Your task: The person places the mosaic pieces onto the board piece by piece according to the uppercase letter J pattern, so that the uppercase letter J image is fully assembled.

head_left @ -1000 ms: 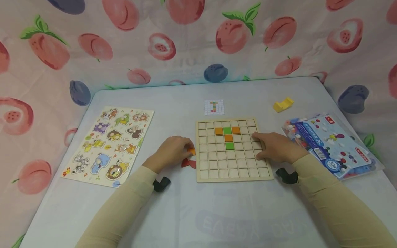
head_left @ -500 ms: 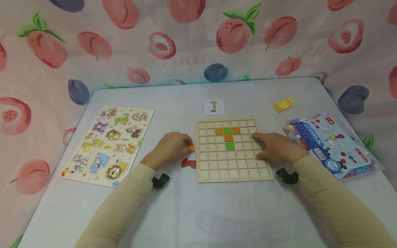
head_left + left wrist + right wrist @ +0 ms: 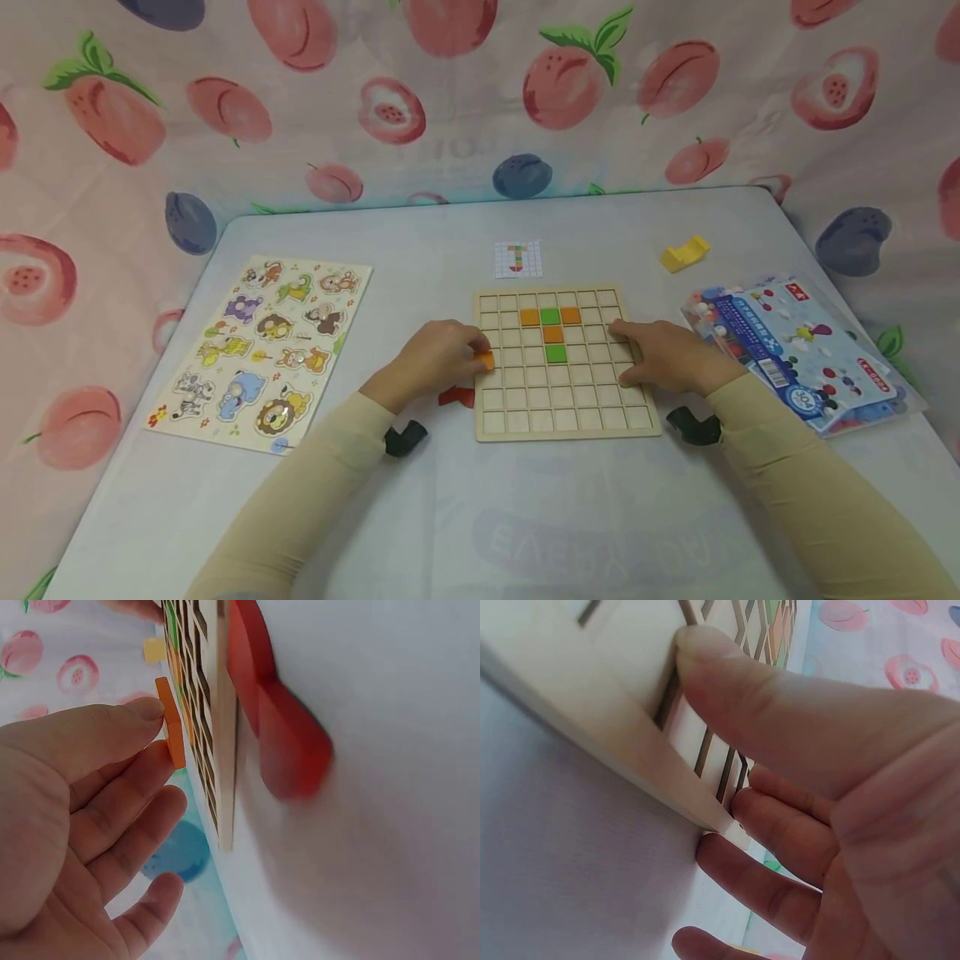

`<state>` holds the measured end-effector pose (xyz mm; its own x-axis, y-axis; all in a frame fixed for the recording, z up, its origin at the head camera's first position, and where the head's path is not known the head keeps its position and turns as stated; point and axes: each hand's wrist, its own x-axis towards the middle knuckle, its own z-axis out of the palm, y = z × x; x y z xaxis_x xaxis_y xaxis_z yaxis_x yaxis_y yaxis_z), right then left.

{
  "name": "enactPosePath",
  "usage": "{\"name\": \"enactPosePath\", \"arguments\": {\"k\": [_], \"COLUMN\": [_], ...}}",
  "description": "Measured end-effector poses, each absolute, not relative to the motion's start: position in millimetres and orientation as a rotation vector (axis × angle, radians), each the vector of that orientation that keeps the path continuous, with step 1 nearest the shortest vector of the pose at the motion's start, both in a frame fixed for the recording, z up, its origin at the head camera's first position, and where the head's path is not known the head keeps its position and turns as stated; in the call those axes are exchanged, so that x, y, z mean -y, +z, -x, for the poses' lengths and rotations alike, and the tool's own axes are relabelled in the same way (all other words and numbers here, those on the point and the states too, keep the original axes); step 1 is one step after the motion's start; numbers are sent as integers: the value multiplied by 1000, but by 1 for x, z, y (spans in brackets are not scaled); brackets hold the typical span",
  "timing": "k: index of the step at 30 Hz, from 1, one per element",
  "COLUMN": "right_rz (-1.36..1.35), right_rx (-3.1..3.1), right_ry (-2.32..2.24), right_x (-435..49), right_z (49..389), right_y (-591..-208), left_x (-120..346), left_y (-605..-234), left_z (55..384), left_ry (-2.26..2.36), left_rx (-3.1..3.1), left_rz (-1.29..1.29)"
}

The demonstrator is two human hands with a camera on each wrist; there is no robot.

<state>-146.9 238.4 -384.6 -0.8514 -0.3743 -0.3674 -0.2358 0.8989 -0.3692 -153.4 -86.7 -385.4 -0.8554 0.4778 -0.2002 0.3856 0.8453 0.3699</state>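
Grid board (image 3: pixel 558 377) and everything around it lay on a white-covered table (image 3: pixel 435 508), with a fruit-printed cloth (image 3: pixel 465 92) hanging beyond at twelve o'clock. Taking the grid board as the middle of my dial, an animal puzzle board (image 3: pixel 255 350) lay flat and slightly turned at nine o'clock, well apart. At three o'clock a blue printed packet (image 3: pixel 806 354) rested on a see-through bag (image 3: pixel 708 321). The pale wooden grid board itself sat just right of centre before me. My right hand (image 3: pixel 667 357) was at its three o'clock side, thumb and forefinger spread apart and touching the wood. My left hand (image 3: pixel 435 357) was at nine o'clock, thumb and finger pinching an orange tile (image 3: pixel 173 735) over that side; whether the tile touched the wood I could not tell. My other left fingers curved loosely. Toward half past one, a yellow block (image 3: pixel 685 254) lay apart, and a small pattern card (image 3: pixel 517 259) was just beyond the far edge, between eleven and twelve. Two red pieces (image 3: pixel 296 746) lay close together at about half past eight, just beside the near-left edge. Five square tiles (image 3: pixel 553 334) made a T toward twelve: orange, green, orange across, then orange and green below the middle one.
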Motion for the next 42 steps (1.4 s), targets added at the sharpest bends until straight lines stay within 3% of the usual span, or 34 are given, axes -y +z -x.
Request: {"name": "enactPosePath", "arguments": {"k": [22, 42], "right_rz": [446, 445], "right_rx": [-2619, -2620], "right_ry": [-429, -410], "right_x": [-238, -239], "right_z": [147, 148], "right_y": [-384, -385], "left_x": [48, 22], "left_y": [-392, -391], "left_z": [146, 140], "left_ry": [482, 394], "left_rx": [-2709, -2731], "left_rz": [-1037, -1040]}}
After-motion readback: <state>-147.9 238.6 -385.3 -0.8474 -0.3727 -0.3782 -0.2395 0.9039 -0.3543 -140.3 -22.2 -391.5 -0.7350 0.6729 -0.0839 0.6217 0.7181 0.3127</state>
